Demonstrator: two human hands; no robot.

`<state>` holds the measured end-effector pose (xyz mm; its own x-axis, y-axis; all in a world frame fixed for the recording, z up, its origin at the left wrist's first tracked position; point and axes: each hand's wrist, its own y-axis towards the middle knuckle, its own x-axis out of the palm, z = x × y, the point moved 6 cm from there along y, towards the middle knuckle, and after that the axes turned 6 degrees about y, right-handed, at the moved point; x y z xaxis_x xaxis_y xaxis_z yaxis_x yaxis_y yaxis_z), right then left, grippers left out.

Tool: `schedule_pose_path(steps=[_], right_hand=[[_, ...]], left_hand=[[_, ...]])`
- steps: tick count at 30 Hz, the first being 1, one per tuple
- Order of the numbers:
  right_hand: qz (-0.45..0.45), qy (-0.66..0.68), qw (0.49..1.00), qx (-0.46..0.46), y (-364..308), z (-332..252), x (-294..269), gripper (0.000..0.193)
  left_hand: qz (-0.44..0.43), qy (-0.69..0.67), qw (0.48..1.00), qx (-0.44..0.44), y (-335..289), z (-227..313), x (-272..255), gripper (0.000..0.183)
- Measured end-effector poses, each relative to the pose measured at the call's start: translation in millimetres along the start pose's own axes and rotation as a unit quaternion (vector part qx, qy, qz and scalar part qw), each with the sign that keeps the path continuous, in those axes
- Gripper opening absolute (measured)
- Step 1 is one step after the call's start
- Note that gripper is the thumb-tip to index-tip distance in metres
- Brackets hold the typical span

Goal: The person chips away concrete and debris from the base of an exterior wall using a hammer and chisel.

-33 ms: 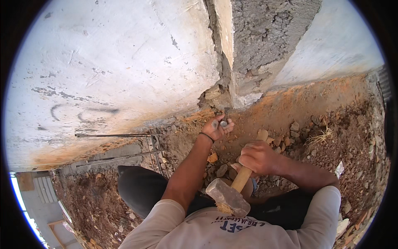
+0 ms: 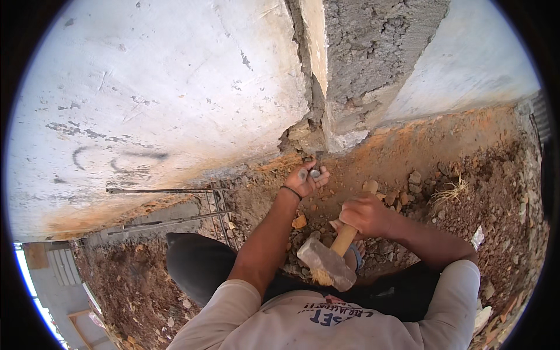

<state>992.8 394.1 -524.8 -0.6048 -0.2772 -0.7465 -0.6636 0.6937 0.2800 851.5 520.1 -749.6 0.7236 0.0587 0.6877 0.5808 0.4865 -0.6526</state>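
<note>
While the left hand (image 2: 303, 181) pinches a chisel (image 2: 315, 169) against the broken foot of the wall (image 2: 303, 137), steadying its point, the right hand (image 2: 364, 214) wraps its grip tight around a wooden-handled hammer (image 2: 326, 262), head drawn back over the rubble-strewn ground (image 2: 443, 175).

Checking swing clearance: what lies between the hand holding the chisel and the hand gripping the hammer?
In the head view, only broken rubble and reddish dirt lie between the left hand on the chisel and the right hand gripping the hammer.
</note>
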Motion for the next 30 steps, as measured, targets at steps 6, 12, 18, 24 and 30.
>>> schedule_pose_path(steps=[6,12,18,24,30], right_hand=[[-0.051,0.024,0.962,0.267,3,49,12,0.026],[0.003,0.003,0.997,-0.081,1,-8,-4,0.022],[-0.135,-0.067,0.944,0.293,-19,86,30,0.028],[-0.023,-0.005,1.0,-0.017,4,-18,-4,0.033],[-0.082,-0.025,0.936,0.341,-30,109,31,0.032]], left_hand=[[-0.04,0.012,0.999,0.031,-2,-4,-4,0.015],[-0.006,-0.017,1.0,-0.014,5,-10,8,0.013],[0.019,0.044,0.999,0.023,14,6,-4,0.014],[-0.014,-0.013,1.0,-0.001,4,-7,5,0.018],[0.022,0.073,0.997,0.006,-1,-8,10,0.024]])
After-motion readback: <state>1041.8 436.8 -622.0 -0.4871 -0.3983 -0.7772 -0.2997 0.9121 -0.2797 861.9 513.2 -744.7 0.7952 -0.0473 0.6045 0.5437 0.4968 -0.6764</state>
